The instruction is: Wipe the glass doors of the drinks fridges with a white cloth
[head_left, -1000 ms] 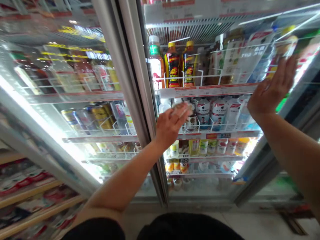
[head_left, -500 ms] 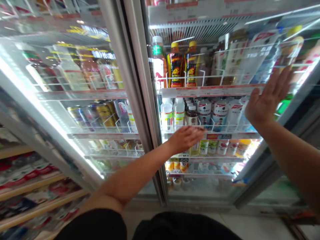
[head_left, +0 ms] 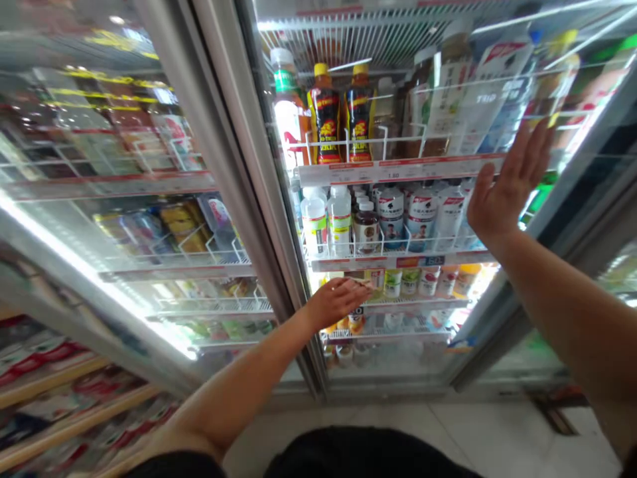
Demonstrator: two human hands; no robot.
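Note:
My right hand [head_left: 507, 189] is raised with its fingers stretched upward and its palm toward the glass door of a drinks cooler; it looks to lie flat on the glass. Lower and to the left, my left hand [head_left: 336, 302] reaches out with extended fingers, nothing visibly gripped. It is nearest the glass in front of the lower shelves, right of the metal door frame [head_left: 239, 133]. Whether its fingers touch the glass I cannot tell. Behind the door stand dark bottles with yellow caps [head_left: 359, 116], clear white-capped bottles [head_left: 340, 222] and blue-white labelled bottles [head_left: 391, 219].
A second cooler door with cans [head_left: 184, 229] and bottles is on the left. Wooden shelves [head_left: 60, 378] with red and white packages stand at lower left. Pale floor tiles [head_left: 438, 431] lie below the cooler.
The view has shifted, so the cooler appears farther left. My left hand has moved down and left across the lower shelves. My right hand stays raised at the glass.

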